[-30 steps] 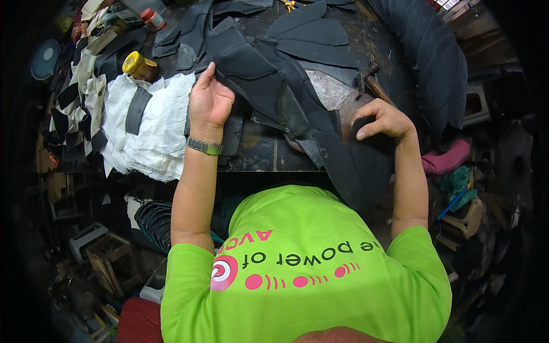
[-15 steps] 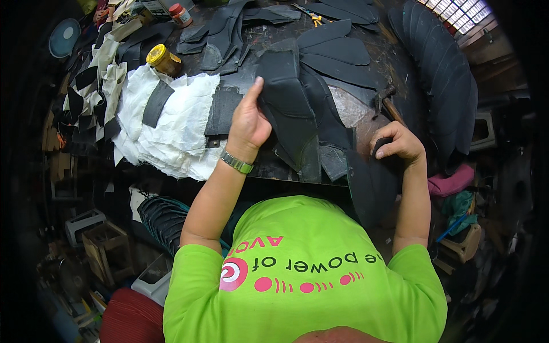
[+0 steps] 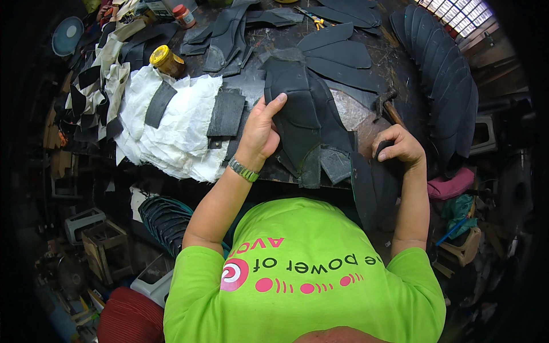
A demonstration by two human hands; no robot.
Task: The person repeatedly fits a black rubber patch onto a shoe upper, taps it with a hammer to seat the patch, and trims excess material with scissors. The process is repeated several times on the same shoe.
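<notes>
My left hand [image 3: 259, 136] grips the left edge of a black stitched piece like a shoe upper [image 3: 298, 106], thumb on top and fingers underneath. This piece has greyish ends and lies over other black pieces on the dark worktable. On the right, my right hand [image 3: 402, 147] is closed with thumb and fingers around the top of a second black upper [image 3: 374, 191], which hangs down past the table's front edge. A hammer [image 3: 391, 108] lies just beyond my right hand, beside a pale, worn slab [image 3: 350, 108].
White cloth sheets [image 3: 166, 128] with dark grey patches [image 3: 226, 113] lie to the left. A yellow-lidded jar [image 3: 167, 60] and a red-lidded jar [image 3: 183, 16] stand behind them. More black pieces [image 3: 337, 54] fan out at the back; a long overlapping row [image 3: 437, 86] curves along the right.
The upper in my left hand has come down flatter onto the pieces below, its face turning more toward me. My left hand shifted slightly right and down; my right hand stayed nearly still.
</notes>
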